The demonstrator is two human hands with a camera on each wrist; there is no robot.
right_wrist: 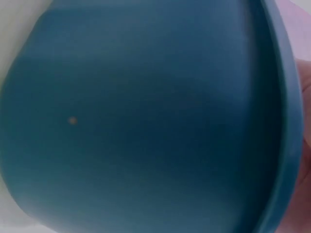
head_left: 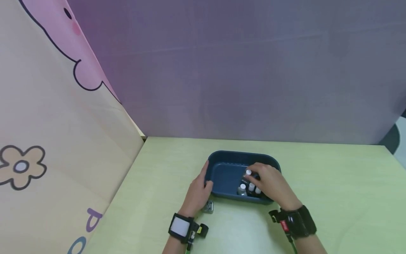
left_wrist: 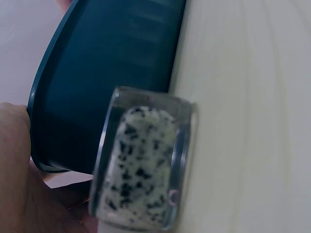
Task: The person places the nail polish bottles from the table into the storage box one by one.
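A dark blue tray [head_left: 226,176] lies on the table. My left hand [head_left: 197,194] holds its left end, the index finger along the side and the thumb at the front corner. My right hand [head_left: 271,181] reaches over the tray's right end and pinches a small bottle with a white cap [head_left: 248,172]. Several similar white-capped bottles [head_left: 242,189] stand below that hand inside the tray; it partly hides them. Beside my left wrist, in front of the tray, is a small clear bottle [left_wrist: 143,160] with black-and-white speckled contents. The right wrist view shows mainly the tray's outer wall [right_wrist: 146,121].
The pale wooden table [head_left: 333,197] extends around the tray. A grey-purple panel [head_left: 241,70] stands along its back edge. On the left is a cream printed panel [head_left: 79,141] with a flower and a pink figure.
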